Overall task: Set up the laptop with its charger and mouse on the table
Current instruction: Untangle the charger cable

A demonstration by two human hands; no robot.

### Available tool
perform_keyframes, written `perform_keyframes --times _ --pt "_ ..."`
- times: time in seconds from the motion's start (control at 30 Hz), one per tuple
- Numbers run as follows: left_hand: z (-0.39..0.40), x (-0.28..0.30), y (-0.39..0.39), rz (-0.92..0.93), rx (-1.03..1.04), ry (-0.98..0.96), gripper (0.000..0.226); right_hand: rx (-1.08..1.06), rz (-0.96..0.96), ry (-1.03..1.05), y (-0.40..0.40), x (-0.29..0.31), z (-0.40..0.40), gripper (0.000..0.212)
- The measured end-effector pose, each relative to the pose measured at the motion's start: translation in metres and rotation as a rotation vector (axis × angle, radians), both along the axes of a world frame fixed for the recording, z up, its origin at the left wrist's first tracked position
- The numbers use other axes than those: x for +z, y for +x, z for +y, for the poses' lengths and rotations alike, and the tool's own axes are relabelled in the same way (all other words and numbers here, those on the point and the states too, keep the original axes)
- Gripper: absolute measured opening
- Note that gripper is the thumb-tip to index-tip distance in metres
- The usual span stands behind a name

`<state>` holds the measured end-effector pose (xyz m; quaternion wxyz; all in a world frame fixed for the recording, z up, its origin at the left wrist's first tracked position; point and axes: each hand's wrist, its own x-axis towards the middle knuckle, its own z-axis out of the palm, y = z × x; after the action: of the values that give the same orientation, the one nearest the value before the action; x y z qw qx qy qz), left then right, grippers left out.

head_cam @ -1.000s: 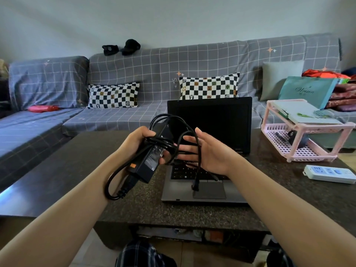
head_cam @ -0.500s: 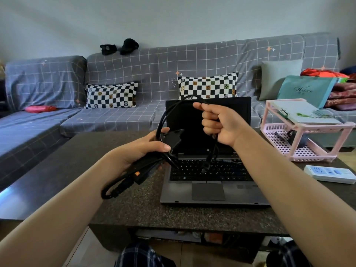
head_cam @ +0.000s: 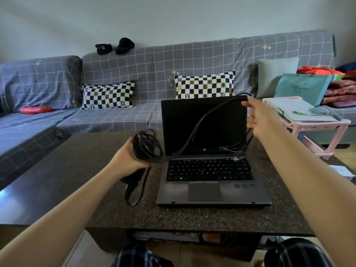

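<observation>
A grey laptop (head_cam: 212, 191) stands open on the dark speckled table (head_cam: 81, 170), its screen black. My left hand (head_cam: 127, 160) grips the black charger with its coiled cable (head_cam: 147, 146), just left of the laptop; a loop of cord hangs below the hand onto the table. My right hand (head_cam: 258, 120) is raised at the screen's upper right corner, closed on the charger cable (head_cam: 200, 122), which stretches across the screen to the coil. The cable's plug end (head_cam: 240, 151) dangles over the keyboard's right side. No mouse is in view.
A pink plastic rack (head_cam: 308, 128) with a book on top stands on the table's right side. A white power strip (head_cam: 342, 171) lies behind my right forearm. A grey checked sofa with cushions fills the space behind the table.
My right hand has pulled the cable up and to the right, drawing it out of the coil. My left hand has dropped lower and further left with the charger.
</observation>
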<state>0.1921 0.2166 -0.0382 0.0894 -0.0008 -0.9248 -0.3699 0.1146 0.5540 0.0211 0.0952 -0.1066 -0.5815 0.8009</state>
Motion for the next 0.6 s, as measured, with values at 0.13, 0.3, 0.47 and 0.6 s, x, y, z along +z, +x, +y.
perform_keyframes --times 0.13,0.3,0.47,0.6 --pt "-0.009 -0.002 -0.013 -0.013 0.215 0.179 0.08 -0.07 -0.012 0.185 -0.006 -0.007 0.022 0.022" --pt "-0.027 -0.015 -0.014 -0.041 0.231 -0.463 0.08 -0.092 0.066 0.182 -0.004 -0.005 0.024 0.023" --pt "-0.043 -0.032 -0.012 -0.236 0.055 -1.3 0.074 -0.271 0.009 0.055 0.002 0.008 0.036 0.023" --pt "-0.063 -0.041 -0.012 -0.287 0.042 -0.993 0.081 -0.335 0.006 0.124 0.001 0.0 0.05 0.023"
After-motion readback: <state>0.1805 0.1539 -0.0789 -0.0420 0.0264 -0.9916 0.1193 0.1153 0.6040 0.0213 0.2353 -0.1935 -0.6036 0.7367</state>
